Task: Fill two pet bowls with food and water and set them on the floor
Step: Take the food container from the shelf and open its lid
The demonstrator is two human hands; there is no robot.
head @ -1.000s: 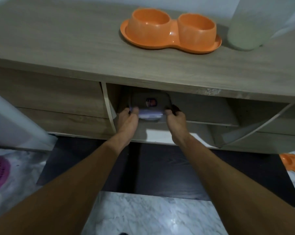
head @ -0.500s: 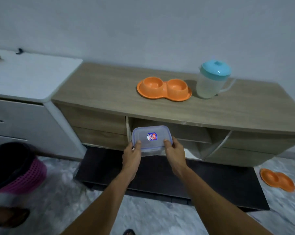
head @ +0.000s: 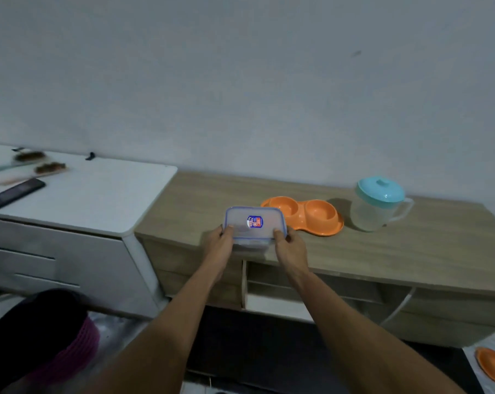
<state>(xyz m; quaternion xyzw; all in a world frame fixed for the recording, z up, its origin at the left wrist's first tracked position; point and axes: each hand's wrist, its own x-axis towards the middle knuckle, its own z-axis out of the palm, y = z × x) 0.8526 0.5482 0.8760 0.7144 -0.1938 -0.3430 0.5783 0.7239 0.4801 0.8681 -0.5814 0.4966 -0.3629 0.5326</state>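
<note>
A clear lidded food container [head: 253, 223] with a blue rim and a small label is held level over the front of the wooden cabinet top [head: 383, 251]. My left hand [head: 219, 245] grips its left end and my right hand [head: 290, 248] grips its right end. Just behind it to the right sits an orange double pet bowl [head: 311, 213], both cups looking empty. A clear jug with a teal lid [head: 378, 204] stands right of the bowl. A second orange pet bowl [head: 493, 368] lies on the floor at the far right.
Below my hands the cabinet's open compartment [head: 297, 291] shows a shelf. A white drawer unit [head: 78, 200] on the left carries a dark phone [head: 14, 193] and brushes. A pink basket with dark contents [head: 41, 336] stands on the floor at the lower left.
Both hands pulled the container out of the open cabinet compartment and lifted it up over the cabinet top. My view rose from the cabinet front to the wall.
</note>
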